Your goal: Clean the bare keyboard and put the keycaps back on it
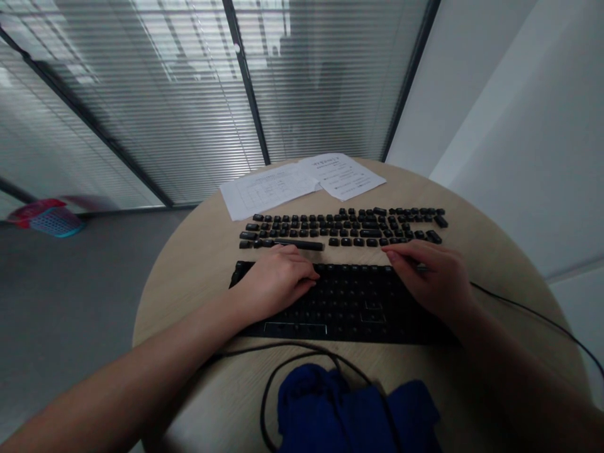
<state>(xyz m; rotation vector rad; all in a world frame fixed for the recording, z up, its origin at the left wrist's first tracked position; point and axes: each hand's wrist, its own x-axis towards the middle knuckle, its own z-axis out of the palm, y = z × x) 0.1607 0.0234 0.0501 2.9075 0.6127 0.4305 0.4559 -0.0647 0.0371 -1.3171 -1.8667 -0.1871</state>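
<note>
A black keyboard base [349,308] lies on a round wooden table, most of its keys off and a row of keycaps along its far edge. My left hand [278,277] rests over its left part, fingers curled together with the tips at the far rows; anything in them is hidden. My right hand [434,274] hovers over the right end, thumb and forefinger pinched just short of the loose keycaps. What the pinch holds is too small to make out. Black keycaps [370,233] stand in several rows beyond the base, with the long space bar [299,245] at their near left.
Printed papers [268,190] lie at the table's [179,270] far side. Blue cloth [349,409] and a looped black cable [267,402] are at the near edge. Another cable [523,308] runs off to the right. A basket [56,220] stands on the floor by the glass partition.
</note>
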